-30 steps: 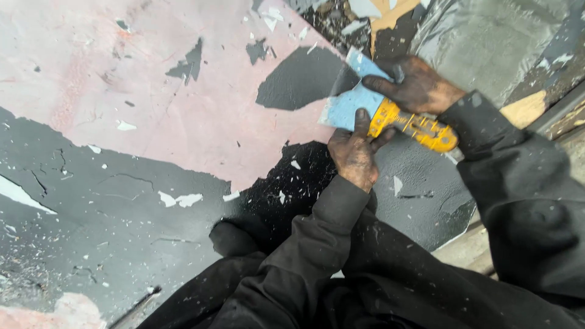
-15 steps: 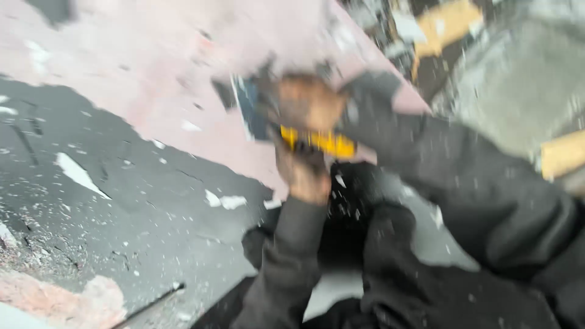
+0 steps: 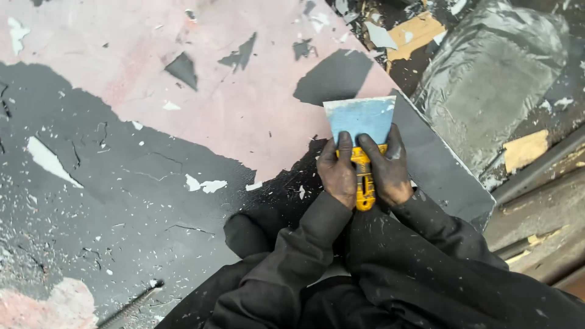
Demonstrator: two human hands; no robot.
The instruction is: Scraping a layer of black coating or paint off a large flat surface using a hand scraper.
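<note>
Broadly, the work surface is a large flat panel (image 3: 201,122) lying under the person, coated in pale pink paint over a dark grey base. The pink coat covers the upper middle of the panel; the lower left and a wedge at the right edge show bare dark surface, with one small pink remnant (image 3: 42,304) at the bottom left corner. By my judgement, roughly half of the visible face is stripped and the pink area ahead of the tool is left to do, though the panel runs out of view at top and left, so the true share cannot be fixed.

Loose paint flakes (image 3: 204,184) and fine chips lie scattered over the stripped zone. Crumpled grey plastic sheeting (image 3: 493,79) and scraps of cardboard (image 3: 524,149) lie beyond the right edge. A thin threaded rod (image 3: 131,307) rests at the lower left.

The scraper (image 3: 361,131) sits at the boundary of pink and dark, its wide blue-grey blade flat against the paint and pointing away from the person, its yellow handle toward them.

The left hand (image 3: 338,170) and right hand (image 3: 387,167), both blackened with grime, sit side by side on the handle, fingers clenched around it and forefingers pressing at the blade's base.
</note>
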